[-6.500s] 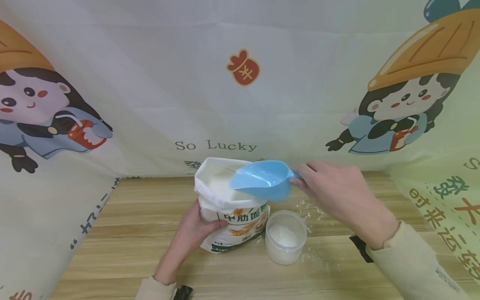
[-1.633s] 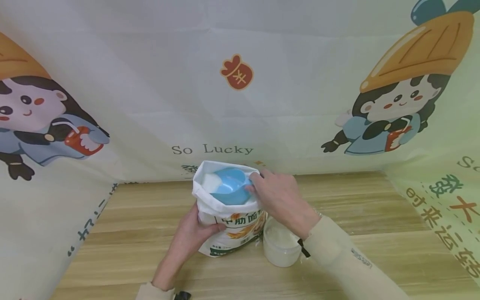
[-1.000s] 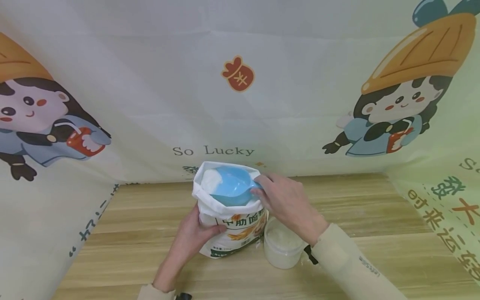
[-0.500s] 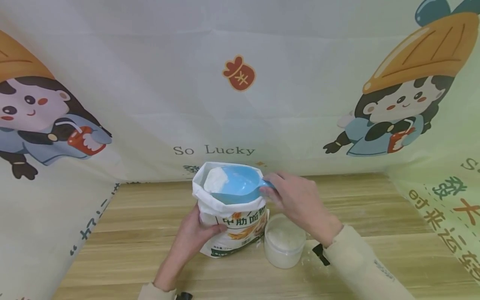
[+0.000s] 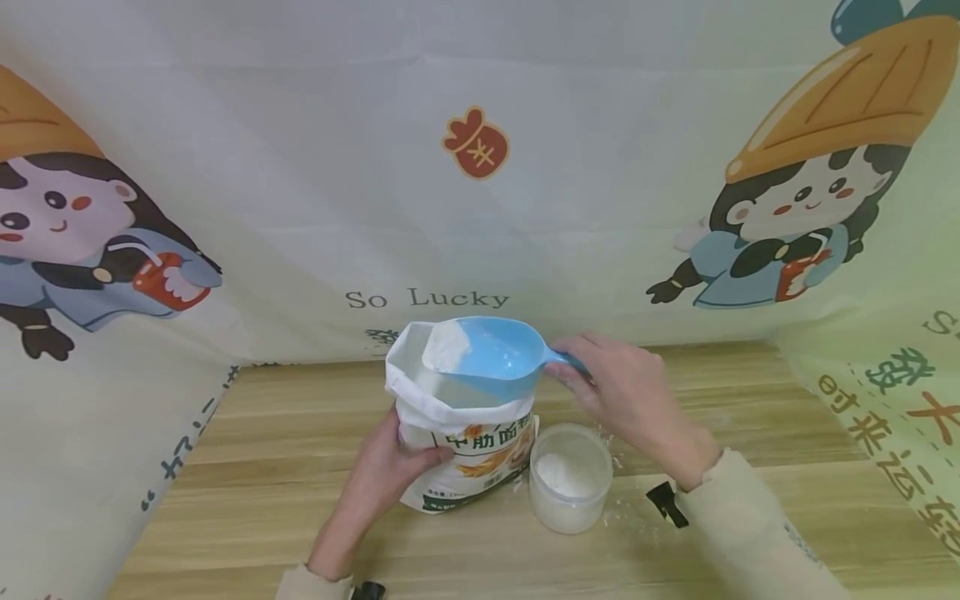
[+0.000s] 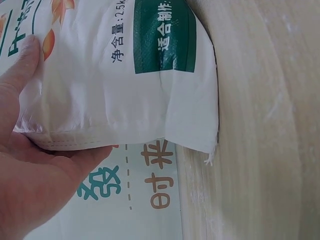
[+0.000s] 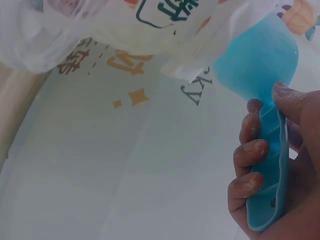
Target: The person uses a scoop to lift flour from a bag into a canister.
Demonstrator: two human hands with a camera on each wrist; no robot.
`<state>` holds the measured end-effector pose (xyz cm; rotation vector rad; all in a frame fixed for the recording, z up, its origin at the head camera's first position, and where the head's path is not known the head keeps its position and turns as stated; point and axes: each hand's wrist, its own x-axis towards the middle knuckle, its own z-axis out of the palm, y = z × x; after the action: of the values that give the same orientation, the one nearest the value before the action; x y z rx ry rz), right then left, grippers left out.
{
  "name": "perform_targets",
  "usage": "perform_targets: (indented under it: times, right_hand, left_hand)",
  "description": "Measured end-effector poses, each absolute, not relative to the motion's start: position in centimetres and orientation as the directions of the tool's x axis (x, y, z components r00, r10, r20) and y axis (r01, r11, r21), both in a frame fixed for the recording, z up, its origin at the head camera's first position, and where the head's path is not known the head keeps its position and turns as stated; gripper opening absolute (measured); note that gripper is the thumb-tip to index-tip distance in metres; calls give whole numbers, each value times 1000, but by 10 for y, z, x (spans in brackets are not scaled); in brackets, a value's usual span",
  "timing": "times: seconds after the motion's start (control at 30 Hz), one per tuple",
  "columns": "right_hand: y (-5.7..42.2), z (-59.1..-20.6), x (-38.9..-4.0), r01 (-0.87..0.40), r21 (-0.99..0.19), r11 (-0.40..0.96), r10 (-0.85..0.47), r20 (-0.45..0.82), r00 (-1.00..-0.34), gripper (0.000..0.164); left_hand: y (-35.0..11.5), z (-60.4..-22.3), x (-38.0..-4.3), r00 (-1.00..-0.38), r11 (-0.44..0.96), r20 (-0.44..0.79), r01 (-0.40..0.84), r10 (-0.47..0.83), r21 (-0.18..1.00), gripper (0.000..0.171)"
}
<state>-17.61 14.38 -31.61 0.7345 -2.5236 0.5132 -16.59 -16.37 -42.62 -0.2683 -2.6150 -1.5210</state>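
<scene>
A white flour bag point(image 5: 465, 450) with a folded-down rim stands upright in the middle of the table. My left hand point(image 5: 382, 467) grips its left side, the thumb lying across the front; the left wrist view shows the fingers point(image 6: 87, 160) behind the bag's edge. My right hand point(image 5: 626, 392) holds a blue scoop point(image 5: 502, 350) by its handle, fingers curled round it in the right wrist view. The scoop is over the bag's mouth, with white flour point(image 5: 448, 346) toward its tip. A clear round tub point(image 5: 570, 500) stands just right of the bag, with white flour inside.
Flour specks point(image 5: 626, 508) are scattered on the wooden table point(image 5: 262, 467) around the tub. A printed cloth point(image 5: 337, 167) hangs behind and along both sides of the table.
My right hand has lifted the scoop from inside the bag, up and to the right, now carrying flour. Earlier still, the scoop appeared over the bag without visible flour. The left hand keeps its place.
</scene>
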Motion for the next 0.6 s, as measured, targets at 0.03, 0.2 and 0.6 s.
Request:
perform_targets:
  times: [0.03, 0.2, 0.6]
  right_hand:
    - [146, -315, -176, -579, -222, 785, -409, 516, -752, 22]
    - [158, -310, -174, -597, -235, 767, -422, 517, -745, 21]
    - [187, -305, -168, -633, -228, 740, -435, 555, -709, 21]
  left_hand:
    - [-164, -426, -166, -979, 483, 176, 202, 99, 852, 76]
    - [-163, -426, -166, -982, 490, 167, 189, 89, 851, 75]
    - [-163, -426, -166, -983, 499, 163, 186, 89, 847, 77]
